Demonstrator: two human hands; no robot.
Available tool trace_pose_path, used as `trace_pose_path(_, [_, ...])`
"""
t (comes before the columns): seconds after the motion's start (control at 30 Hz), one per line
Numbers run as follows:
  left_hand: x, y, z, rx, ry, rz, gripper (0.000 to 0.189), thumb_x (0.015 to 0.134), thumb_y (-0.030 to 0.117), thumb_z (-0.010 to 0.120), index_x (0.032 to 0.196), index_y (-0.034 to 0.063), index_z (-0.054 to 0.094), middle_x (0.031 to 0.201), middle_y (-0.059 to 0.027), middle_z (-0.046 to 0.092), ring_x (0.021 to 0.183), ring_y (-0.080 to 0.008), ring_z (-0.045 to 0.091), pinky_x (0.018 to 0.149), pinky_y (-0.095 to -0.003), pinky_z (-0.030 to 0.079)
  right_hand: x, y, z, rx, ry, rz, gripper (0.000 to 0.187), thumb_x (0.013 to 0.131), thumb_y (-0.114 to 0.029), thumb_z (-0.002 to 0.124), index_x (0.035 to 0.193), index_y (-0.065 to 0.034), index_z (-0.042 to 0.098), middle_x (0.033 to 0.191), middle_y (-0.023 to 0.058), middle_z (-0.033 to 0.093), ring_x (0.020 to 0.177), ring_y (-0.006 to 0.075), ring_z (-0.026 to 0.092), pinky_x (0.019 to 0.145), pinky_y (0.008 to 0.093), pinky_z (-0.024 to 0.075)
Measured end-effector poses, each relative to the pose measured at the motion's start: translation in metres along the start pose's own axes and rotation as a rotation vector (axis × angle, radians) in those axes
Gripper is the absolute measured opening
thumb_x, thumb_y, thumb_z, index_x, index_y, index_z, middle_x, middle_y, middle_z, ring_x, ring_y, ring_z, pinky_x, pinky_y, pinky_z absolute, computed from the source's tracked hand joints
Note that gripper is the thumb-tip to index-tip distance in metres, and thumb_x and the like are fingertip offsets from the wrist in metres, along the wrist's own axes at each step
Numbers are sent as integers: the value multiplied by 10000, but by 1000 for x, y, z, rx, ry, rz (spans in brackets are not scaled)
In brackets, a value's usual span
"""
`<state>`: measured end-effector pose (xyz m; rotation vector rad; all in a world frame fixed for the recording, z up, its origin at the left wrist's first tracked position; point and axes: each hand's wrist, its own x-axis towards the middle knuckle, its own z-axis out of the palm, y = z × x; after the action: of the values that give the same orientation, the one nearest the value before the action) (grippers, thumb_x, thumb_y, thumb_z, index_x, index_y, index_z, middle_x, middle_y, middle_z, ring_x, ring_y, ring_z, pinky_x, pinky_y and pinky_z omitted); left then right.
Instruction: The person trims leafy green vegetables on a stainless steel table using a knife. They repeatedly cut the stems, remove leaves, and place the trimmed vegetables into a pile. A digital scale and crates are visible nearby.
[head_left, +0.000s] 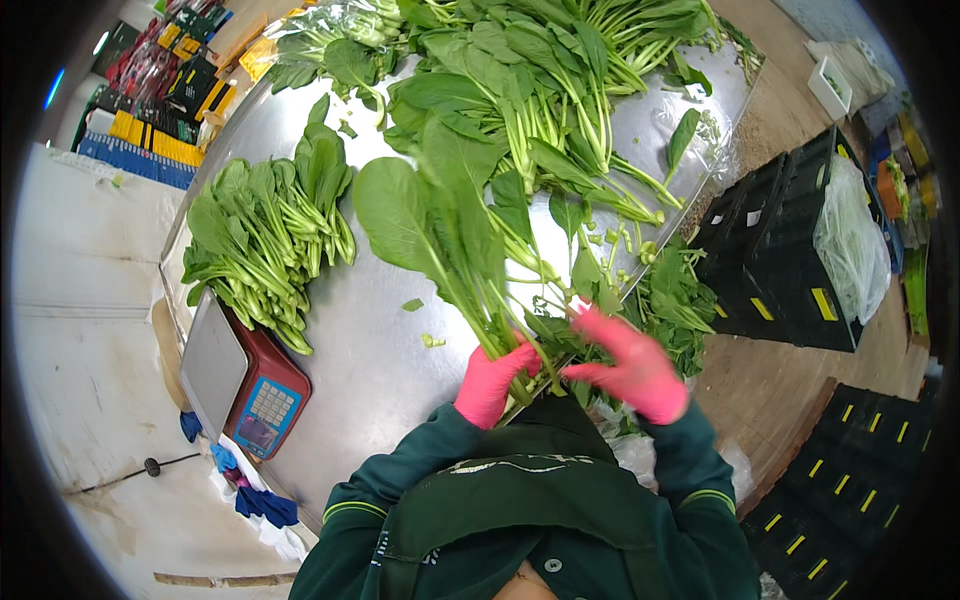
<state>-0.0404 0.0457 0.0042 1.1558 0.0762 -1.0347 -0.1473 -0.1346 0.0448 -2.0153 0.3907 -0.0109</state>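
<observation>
My left hand (491, 379), in a pink glove, grips the stems of a bunch of leafy greens (450, 240), whose broad leaves point away from me over the metal table (375, 330). To its right my right hand (634, 367), also pink-gloved and slightly blurred, has its fingers spread near a thin hanging stem; nothing shows in it. Beyond the held bunch lies a large heap of loose greens (525, 82). A neat pile of greens (262, 232) rests at the left. Cut stem ends (611, 240) are scattered near the table's right edge.
A red weighing scale (270, 394) with a metal pan stands at the table's left edge. Trimmed leaves (675, 289) hang or lie past the right edge. Black crates (780, 240) with a plastic bag (851, 240) stand on the right; more black crates (840, 480) are lower right.
</observation>
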Motion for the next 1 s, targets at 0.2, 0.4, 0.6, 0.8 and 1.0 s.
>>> trace_pose_path(0.2, [-6, 12, -13, 100, 34, 34, 156, 879, 178, 592, 852, 26, 569, 741, -39, 580, 688, -126, 535, 637, -266, 420, 14, 3, 20, 337, -76, 112, 385, 871, -80, 597, 1251, -52, 542, 914, 75, 644, 766, 146, 613, 718, 282, 501])
trace_pose_path(0.4, [-11, 39, -64, -106, 208, 83, 136, 869, 189, 580, 898, 66, 530, 701, -46, 545, 652, -158, 529, 613, -299, 442, 5, 78, -49, -566, 393, 209, 311, 818, -153, 635, 1113, -60, 604, 995, 157, 641, 917, 311, 614, 780, 387, 506])
trace_pose_path(0.6, [12, 37, -61, -550, 206, -92, 142, 889, 124, 566, 1017, 77, 529, 765, -25, 533, 664, -175, 525, 640, -322, 455, 81, 37, 16, -518, 84, 180, 352, 799, -379, 657, 866, -36, 621, 881, 139, 629, 831, 350, 610, 706, 449, 495])
trace_pose_path(0.8, [31, 41, -46, -562, 153, -165, 218, 907, 110, 543, 1083, -11, 501, 1098, -133, 597, 817, -199, 603, 723, -353, 511, 133, 67, 46, -387, -44, 187, 233, 830, -257, 618, 877, -29, 625, 849, 186, 625, 820, 365, 604, 730, 437, 480])
trace_pose_path(1.0, [70, 30, -44, -538, 50, -174, 332, 910, 92, 534, 1186, -43, 409, 1248, -203, 527, 954, -225, 616, 734, -341, 525, 96, 50, 38, 67, 78, 229, 217, 852, -228, 602, 873, -17, 555, 796, 174, 604, 742, 365, 582, 641, 416, 448])
